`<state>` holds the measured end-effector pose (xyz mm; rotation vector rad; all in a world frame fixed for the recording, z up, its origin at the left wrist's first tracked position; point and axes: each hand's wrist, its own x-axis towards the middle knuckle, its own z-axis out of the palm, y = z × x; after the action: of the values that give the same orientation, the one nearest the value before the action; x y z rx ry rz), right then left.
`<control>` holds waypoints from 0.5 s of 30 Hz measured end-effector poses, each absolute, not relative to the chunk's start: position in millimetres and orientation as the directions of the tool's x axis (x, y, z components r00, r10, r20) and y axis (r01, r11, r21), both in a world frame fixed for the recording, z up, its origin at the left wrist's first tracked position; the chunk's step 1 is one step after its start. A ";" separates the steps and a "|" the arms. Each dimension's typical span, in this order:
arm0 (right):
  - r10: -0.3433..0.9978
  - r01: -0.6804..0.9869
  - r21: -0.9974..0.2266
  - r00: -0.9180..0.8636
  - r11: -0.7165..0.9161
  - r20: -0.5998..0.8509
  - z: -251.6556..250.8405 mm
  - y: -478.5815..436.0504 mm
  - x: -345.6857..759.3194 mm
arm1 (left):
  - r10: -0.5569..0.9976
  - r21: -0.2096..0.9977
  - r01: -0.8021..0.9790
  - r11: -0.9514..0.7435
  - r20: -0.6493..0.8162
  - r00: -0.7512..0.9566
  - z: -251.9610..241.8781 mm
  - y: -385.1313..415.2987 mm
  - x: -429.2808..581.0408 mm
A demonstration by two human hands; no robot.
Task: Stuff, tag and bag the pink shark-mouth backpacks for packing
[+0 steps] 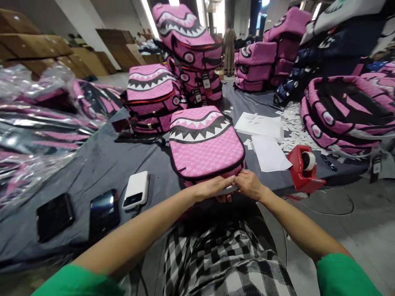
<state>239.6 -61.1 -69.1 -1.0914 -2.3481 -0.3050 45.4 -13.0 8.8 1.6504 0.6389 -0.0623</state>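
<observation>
A pink checkered backpack (205,158) with a black-and-white shark-teeth print lies at the table's front edge before me. My left hand (216,187) is closed at its near lower edge, around a small whitish-grey object (228,190) whose kind I cannot make out. Right beside it, my right hand (249,185) has its fingers pinched together at the bag's near right corner. What those fingertips hold is hidden. Both hands almost touch each other.
Left on the table are a white power bank (136,190) and two dark phones (104,209). To the right are paper sheets (268,152), scattered white slips (298,127) and a red tape dispenser (304,168). Stacked pink backpacks (194,53) rise behind; plastic-wrapped bags (40,131) lie left.
</observation>
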 end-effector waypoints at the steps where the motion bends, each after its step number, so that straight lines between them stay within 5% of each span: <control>1: 0.653 0.764 -0.062 -0.504 0.643 0.565 -65.9 -68.0 237.9 | 0.353 0.913 0.400 -0.079 -0.350 0.868 8.1 -13.2 40.4; 6: 0.759 0.827 -0.363 -0.111 0.429 0.642 -42.8 -142.4 272.7 | 0.420 0.939 0.335 -0.082 -0.272 0.866 -6.1 -13.1 29.6; 10: 0.593 0.824 -0.547 0.517 -0.149 0.617 -25.9 -208.2 350.4 | 0.533 0.943 0.307 -0.128 -0.195 0.823 -19.3 -15.7 37.3; 13: 0.403 0.536 -0.736 0.832 -0.412 0.380 -22.7 -234.1 395.0 | 0.618 0.909 0.298 -0.292 -0.058 0.784 -35.1 -21.1 44.9; 15: 0.410 0.372 -0.813 0.894 -0.448 0.183 -27.4 -236.5 408.3 | 0.640 0.877 0.286 -0.387 0.032 0.768 -48.8 -24.4 47.3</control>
<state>408.3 -236.5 -27.4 -2.0827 -0.5623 0.0484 47.3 -24.4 -48.8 1.9845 0.6976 0.4556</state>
